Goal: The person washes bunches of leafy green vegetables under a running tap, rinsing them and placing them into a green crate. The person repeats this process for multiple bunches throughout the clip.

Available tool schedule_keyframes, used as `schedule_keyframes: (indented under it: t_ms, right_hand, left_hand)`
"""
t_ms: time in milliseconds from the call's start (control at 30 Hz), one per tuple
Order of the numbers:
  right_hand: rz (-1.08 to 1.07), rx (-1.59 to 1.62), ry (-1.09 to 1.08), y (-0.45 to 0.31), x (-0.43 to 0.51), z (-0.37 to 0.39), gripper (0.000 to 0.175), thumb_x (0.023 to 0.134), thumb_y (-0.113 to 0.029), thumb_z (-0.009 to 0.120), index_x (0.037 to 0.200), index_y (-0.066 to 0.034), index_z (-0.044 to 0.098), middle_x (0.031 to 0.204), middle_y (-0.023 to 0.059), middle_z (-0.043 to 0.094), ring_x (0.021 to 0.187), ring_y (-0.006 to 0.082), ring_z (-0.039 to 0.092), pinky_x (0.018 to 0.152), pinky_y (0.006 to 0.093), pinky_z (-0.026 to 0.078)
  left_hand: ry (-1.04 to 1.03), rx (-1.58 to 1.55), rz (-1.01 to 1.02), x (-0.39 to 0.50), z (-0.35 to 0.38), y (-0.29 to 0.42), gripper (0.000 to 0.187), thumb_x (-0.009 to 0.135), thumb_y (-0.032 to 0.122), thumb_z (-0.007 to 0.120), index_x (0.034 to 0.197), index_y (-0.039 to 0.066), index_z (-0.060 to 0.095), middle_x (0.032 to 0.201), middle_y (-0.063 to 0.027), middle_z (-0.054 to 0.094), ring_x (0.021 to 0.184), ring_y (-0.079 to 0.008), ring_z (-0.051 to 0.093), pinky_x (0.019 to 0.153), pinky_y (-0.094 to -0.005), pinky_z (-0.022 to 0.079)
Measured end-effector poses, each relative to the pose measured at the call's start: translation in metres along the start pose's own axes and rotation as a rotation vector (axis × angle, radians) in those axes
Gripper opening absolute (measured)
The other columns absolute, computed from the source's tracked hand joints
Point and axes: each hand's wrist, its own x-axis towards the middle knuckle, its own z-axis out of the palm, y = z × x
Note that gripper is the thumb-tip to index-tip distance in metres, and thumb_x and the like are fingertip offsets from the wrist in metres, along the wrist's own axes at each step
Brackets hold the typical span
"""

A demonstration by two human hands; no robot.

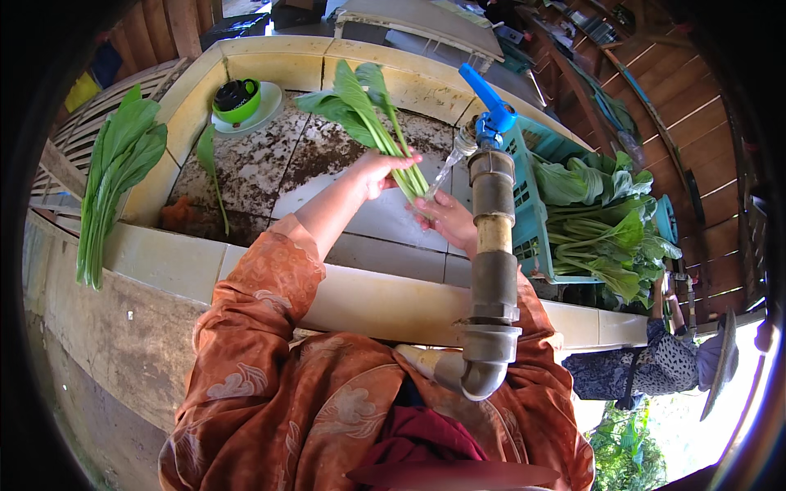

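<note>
My left hand (374,175) grips a small bunch of leafy mustard greens (384,132) by the stems, leaves pointing away from me. At the cut stem ends is my right hand (448,218), wet, with its fingers curled; whether they grip the stems is unclear. Water (445,172) runs from a tap with a blue lever handle (485,92) onto the stem ends and right fingers. The tap sits on an upright grey pipe (493,270), which hides part of my right forearm. Below my hands is a tiled basin (368,248), stained with dark dirt.
Another bunch of greens (116,184) lies across the basin's left rim. A loose leaf (209,156) and a green bowl (242,110) on a plate (270,98) are inside. Right of the pipe, a teal crate (531,227) holds many greens (602,227). A person (645,368) stands at far right.
</note>
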Motion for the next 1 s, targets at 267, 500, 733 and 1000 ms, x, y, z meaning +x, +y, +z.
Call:
schedule_keyframes:
  t_ms: [267,500,733,1000]
  right_hand:
    - [-0.111,-0.197,0.076,-0.013,-0.008,0.004,0.049,0.094,-0.033,0.039,0.135,-0.008,0.03,0.067,0.0026,0.047,0.046,0.0081,0.039,0.042,0.0216,0.035]
    - [-0.456,-0.19,0.048,-0.007,-0.016,0.019,0.049,0.093,-0.026,0.044,0.136,-0.008,0.028,0.067,0.0042,0.045,0.05,0.0108,0.044,0.047,0.0215,0.038]
    - [-0.154,0.158,0.041,-0.019,-0.021,0.015,0.049,0.093,-0.031,0.043,0.134,-0.0077,0.029,0.069,0.0054,0.049,0.051,0.012,0.047,0.05,0.024,0.041]
    - [-0.211,0.108,0.211,0.01,-0.002,0.008,0.033,0.093,-0.03,0.041,0.075,-0.0029,0.048,0.057,0.004,0.048,0.044,0.0129,0.046,0.043,0.0262,0.039]
  left_hand:
    - [0.042,-0.111,-0.064,0.008,-0.015,0.005,0.021,0.082,0.01,0.057,0.101,0.006,0.051,0.1,-0.0106,0.063,0.091,-0.0205,0.061,0.083,-0.0334,0.049]
    - [0.108,-0.157,-0.106,0.008,-0.021,0.007,0.017,0.082,0.008,0.056,0.098,0.002,0.052,0.098,-0.0108,0.063,0.09,-0.0194,0.061,0.082,-0.0307,0.049]
    - [0.117,-0.183,-0.039,0.007,-0.02,0.004,0.02,0.082,0.008,0.056,0.1,0.001,0.053,0.1,-0.0112,0.063,0.09,-0.0202,0.06,0.083,-0.032,0.049]
    - [0.01,-0.14,0.077,0.012,-0.029,0.002,0.019,0.08,0.011,0.059,0.098,0.005,0.056,0.101,-0.0087,0.062,0.093,-0.0195,0.059,0.082,-0.0317,0.048]
